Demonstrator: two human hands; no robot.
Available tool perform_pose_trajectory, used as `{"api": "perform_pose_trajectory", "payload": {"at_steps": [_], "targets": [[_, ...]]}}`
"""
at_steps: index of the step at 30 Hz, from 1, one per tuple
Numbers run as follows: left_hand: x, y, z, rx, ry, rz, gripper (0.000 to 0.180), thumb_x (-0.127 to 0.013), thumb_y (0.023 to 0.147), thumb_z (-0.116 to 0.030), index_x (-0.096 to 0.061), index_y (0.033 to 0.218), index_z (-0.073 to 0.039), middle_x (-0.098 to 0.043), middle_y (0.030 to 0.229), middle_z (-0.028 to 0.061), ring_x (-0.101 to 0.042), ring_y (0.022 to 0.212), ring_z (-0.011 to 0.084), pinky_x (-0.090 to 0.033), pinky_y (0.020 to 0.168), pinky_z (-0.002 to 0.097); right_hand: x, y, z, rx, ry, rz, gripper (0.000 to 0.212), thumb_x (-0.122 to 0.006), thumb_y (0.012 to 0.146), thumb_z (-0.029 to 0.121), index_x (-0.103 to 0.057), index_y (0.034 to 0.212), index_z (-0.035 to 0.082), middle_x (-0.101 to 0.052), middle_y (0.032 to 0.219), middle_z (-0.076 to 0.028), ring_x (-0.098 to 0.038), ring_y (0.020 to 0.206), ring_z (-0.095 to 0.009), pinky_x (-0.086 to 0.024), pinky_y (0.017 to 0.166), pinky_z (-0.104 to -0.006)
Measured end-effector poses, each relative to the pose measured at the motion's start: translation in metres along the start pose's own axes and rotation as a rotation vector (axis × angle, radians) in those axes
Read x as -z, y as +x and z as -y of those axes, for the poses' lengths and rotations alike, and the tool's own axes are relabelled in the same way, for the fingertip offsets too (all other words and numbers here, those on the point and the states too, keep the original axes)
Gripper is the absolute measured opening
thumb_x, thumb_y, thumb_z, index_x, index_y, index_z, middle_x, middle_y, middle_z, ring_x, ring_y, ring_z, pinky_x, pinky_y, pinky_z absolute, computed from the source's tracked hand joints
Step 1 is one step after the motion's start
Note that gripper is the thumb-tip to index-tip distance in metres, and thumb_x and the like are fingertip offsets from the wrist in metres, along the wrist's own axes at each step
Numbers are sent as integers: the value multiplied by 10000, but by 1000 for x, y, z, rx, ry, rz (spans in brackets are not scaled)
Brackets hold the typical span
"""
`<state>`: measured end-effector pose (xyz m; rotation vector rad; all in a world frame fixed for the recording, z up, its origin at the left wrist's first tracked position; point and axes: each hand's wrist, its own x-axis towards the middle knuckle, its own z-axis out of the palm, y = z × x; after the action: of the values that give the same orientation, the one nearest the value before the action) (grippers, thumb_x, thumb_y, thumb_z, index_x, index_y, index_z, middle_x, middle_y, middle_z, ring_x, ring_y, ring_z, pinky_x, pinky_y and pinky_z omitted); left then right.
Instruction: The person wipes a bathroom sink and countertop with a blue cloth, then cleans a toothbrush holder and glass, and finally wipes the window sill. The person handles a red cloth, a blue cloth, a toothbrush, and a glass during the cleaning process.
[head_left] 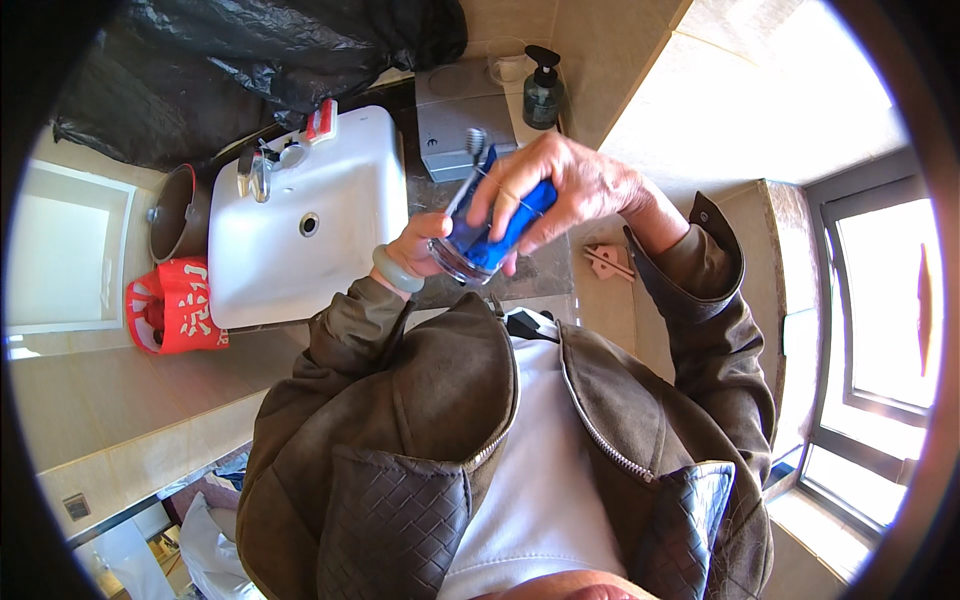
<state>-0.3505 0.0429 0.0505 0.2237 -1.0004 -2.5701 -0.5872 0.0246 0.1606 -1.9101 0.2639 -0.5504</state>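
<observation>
Over the counter edge beside the sink, my left hand (420, 248), with a pale bangle at its wrist, is closed round a clear glass cup (462, 264). The cup is tilted. A toothbrush (475, 142) with a grey head points up out of it. My right hand (565, 185) reaches down over the cup from the right, its fingers bent round a bright blue piece (530, 212) that looks like a cloth. Blue also shows through the cup's wall. The right fingertips are partly hidden by the blue piece and the glass.
To the left is a white sink (265, 250) with a chrome faucet (256, 172). Behind my hands stand a grey box (462, 110) and a dark pump bottle (541, 95). A red bag (180, 305) lies by a brown bin (180, 215); black plastic sheeting (170, 80) hangs at back left.
</observation>
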Motion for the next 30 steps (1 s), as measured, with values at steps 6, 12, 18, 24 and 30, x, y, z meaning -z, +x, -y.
{"api": "perform_pose_trajectory", "payload": {"at_steps": [6, 12, 18, 24, 30], "targets": [[-6, 5, 1, -308, 180, -291, 925, -618, 752, -721, -464, 1388, -67, -659, 1070, 198, -634, 751, 140, -462, 555, 199, -6, -8, -29, -59, -85, -718, 505, -897, 670, 177, -674, 1116, 99, -613, 1270, -74, -619, 1098, -257, -515, 956, -383], [-2, 10, 11, -396, 155, -612, 595, -575, 896, -571, -513, 1327, -165, -673, 924, 70, -625, 684, 121, -422, 505, 184, -62, 11, -23, 95, -552, -913, 524, -730, 819, 112, -573, 1319, 92, -508, 1396, -154, -545, 1206, -309, -443, 1032, -410], [5, 14, 20, -425, 161, -765, 554, -484, 937, -610, -498, 1310, -201, -632, 970, -44, -584, 788, 49, -402, 554, 183, -87, 27, -41, 25, -936, -932, 495, -728, 800, 168, -607, 1279, 168, -451, 1443, -157, -468, 1258, -389, -368, 1059, -489], [-23, 21, -5, -516, 442, -617, 835, -609, 849, -591, -297, 1485, -149, -619, 963, 24, -643, 889, 118, -560, 728, 262, -74, 27, -75, -182, 599, -1123, 441, -567, 997, 384, -481, 1329, 106, -580, 1140, -48, -537, 1030, -116, -476, 887, -315], [1, 21, 4, -707, 672, -685, 982, -818, 751, -419, -270, 1493, -82, -640, 986, 65, -629, 914, 159, -527, 865, 311, -70, 13, -79, -367, 1110, -913, 660, -665, 877, 546, -480, 1370, 147, -580, 1284, -109, -600, 1107, -254, -525, 870, -467]]}}
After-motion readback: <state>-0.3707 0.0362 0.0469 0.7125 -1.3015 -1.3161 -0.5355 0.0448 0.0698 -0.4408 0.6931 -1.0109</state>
